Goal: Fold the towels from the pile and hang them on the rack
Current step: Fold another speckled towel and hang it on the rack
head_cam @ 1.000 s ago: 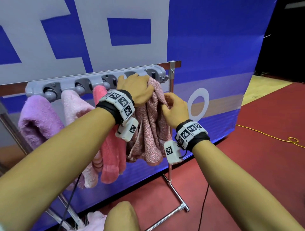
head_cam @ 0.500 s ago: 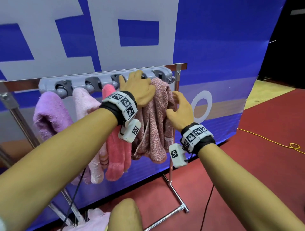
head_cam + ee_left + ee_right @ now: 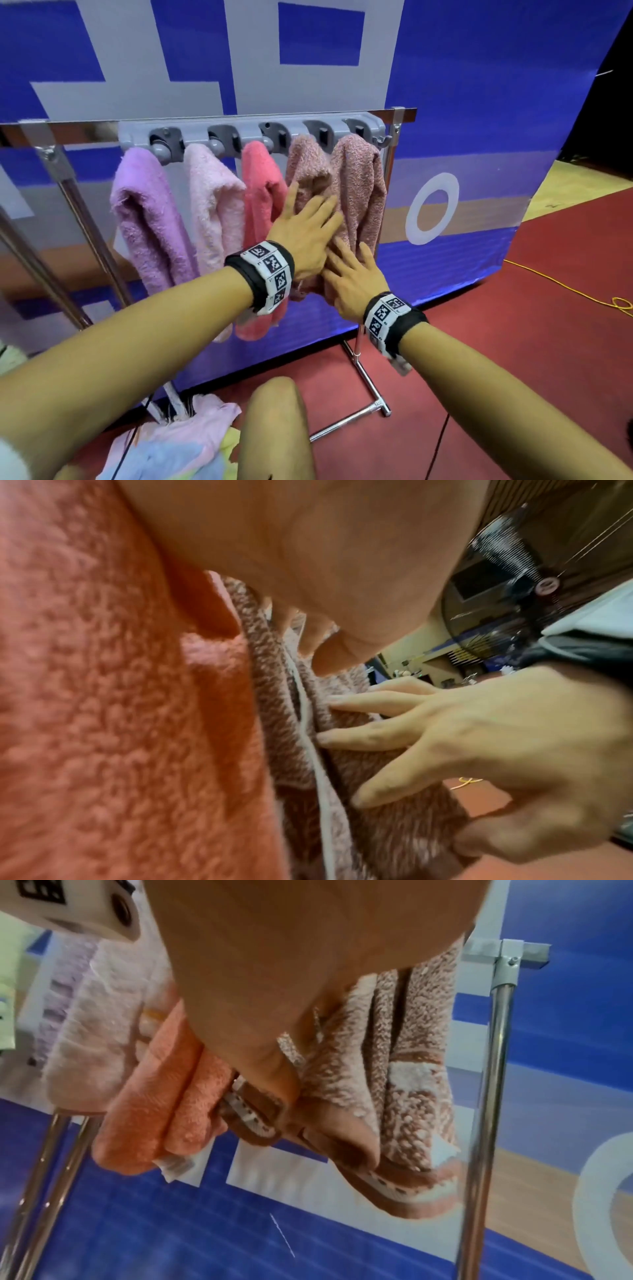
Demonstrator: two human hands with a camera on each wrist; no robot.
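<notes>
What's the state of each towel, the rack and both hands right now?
purple towel: hung on rack, untouched.
pale pink towel: hung, untouched.
coral towel: hung, untouched.
speckled brown towel: hung over the last two hooks, both hands on it.
left hand: flat, fingers straight, pressing the towel.
right hand: flat, fingers spread on its lower part.
rack: upright.
towel pile: on floor, unfolded.

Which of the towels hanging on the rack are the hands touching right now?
The speckled brown-pink towel at the rack's right end. Both the left hand and right hand lie flat against it; the lilac, pale pink and coral towels hang untouched.
</notes>
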